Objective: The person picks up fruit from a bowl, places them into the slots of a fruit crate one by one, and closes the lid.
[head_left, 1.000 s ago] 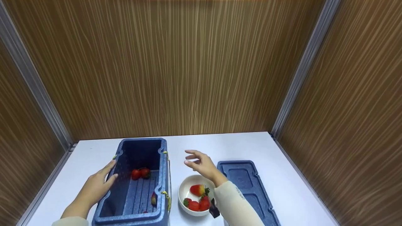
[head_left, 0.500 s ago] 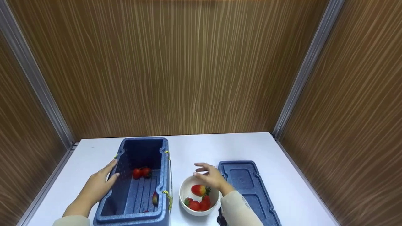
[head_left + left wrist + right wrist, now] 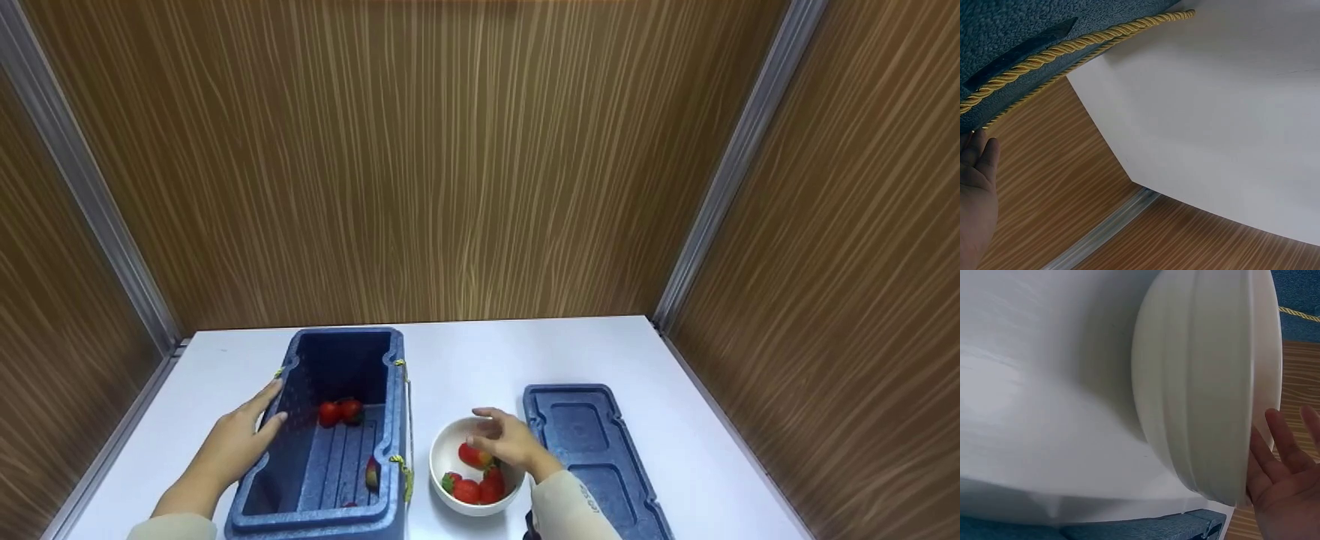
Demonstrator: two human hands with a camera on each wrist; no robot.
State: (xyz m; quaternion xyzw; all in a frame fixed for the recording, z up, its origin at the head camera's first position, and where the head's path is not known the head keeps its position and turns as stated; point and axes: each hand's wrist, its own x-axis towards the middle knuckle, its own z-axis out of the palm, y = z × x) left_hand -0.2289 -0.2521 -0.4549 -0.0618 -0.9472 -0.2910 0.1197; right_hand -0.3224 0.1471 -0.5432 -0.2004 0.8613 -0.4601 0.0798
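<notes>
My left hand [image 3: 229,450] rests on the left rim of a deep blue box [image 3: 395,435], its fingers stretched along the edge. In the left wrist view, its fingertips are by the box's underside, near a yellow rope [image 3: 1061,50]. Inside the box lie red strawberries [image 3: 328,414], some partly hidden by the right wall. To the right stands a white bowl [image 3: 442,450] holding several strawberries [image 3: 466,491]. Over that bowl is my right hand [image 3: 514,442], thumb and fingers apart, just above a red-and-yellow strawberry [image 3: 475,455]. The right wrist view has its fingers reaching past the bowl's rim [image 3: 1266,354].
A blue lid [image 3: 592,450] lies flat on the white table [image 3: 465,360], right of the bowl and partly behind my right sleeve. Wood-grain panels [image 3: 420,165] enclose the table at the back and sides, with metal posts [image 3: 727,172] at the corners.
My right hand has come down and a little to the right, from beyond the bowl to over its strawberries. The left hand stays on the box rim.
</notes>
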